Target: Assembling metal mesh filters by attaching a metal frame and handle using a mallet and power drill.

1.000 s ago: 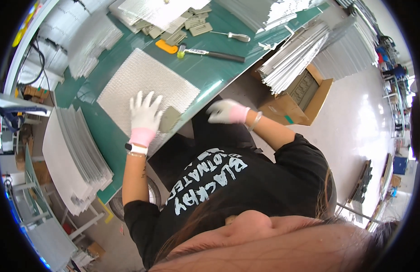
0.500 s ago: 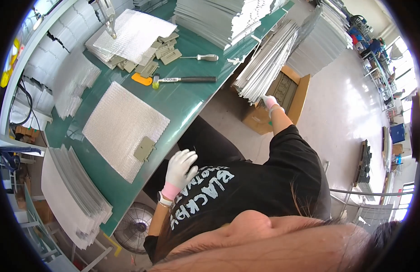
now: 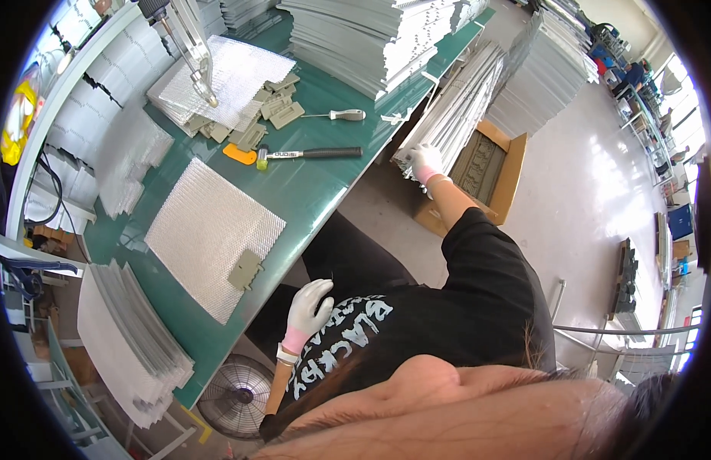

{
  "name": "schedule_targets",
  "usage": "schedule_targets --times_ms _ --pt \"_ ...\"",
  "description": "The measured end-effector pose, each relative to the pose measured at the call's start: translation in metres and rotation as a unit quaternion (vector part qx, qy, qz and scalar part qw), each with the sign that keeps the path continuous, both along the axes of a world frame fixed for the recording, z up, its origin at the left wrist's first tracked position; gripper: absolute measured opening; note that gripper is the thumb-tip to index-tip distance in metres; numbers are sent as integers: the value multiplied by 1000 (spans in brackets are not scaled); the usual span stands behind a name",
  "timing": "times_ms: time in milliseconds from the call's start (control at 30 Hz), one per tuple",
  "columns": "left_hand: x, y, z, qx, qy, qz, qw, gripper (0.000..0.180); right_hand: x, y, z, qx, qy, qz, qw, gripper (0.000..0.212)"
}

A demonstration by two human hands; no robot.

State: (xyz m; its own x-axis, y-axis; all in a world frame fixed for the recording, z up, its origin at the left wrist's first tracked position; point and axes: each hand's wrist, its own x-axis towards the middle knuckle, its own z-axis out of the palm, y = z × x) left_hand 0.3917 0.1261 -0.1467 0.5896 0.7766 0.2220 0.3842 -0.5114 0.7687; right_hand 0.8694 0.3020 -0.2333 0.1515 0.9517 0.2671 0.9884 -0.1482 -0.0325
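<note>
My right hand [image 3: 427, 163], in a white and pink glove, reaches to the near end of a bundle of long silver-white strips [image 3: 467, 103] beside the table. Its fingers close over the strip ends; how many it grips is hidden. My left hand [image 3: 309, 308], gloved alike, hovers before my body with fingers loosely bent, thumb apart and nothing in it. On the green table [image 3: 309, 211] closest to it lies a silver mesh panel [image 3: 210, 238]. A grey-green plastic plate [image 3: 246, 270] rests on the panel's near right corner.
A hammer [image 3: 313, 153], a screwdriver [image 3: 344, 115] and an orange scraper-like piece [image 3: 238, 154] lie beyond the panel. Plastic plates [image 3: 283, 113] and mesh sheets [image 3: 233, 69] sit farther back, below a hanging tool [image 3: 202, 77]. A carton [image 3: 513, 169] stands below the bundle; a fan [image 3: 237, 391] is at lower left.
My right hand has moved left and onto the strip ends from their right side. The left hand stays near my body, still empty. The view has shifted slightly.
</note>
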Motion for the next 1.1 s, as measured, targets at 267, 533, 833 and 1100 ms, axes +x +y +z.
schedule_targets --times_ms 267,533,833,1100 --pt "-2 -9 -8 -95 -17 42 994 29 -37 -28 44 11 40 308 951 7" --pt "40 34 -20 -169 -54 79 981 37 -300 -115 155 83 170 597 780 10" --pt "-93 5 72 127 -387 412 815 60 -222 -114 75 -155 942 60 290 44" --pt "-157 -75 83 -82 -233 444 861 83 -117 -76 245 250 908 124 313 26"
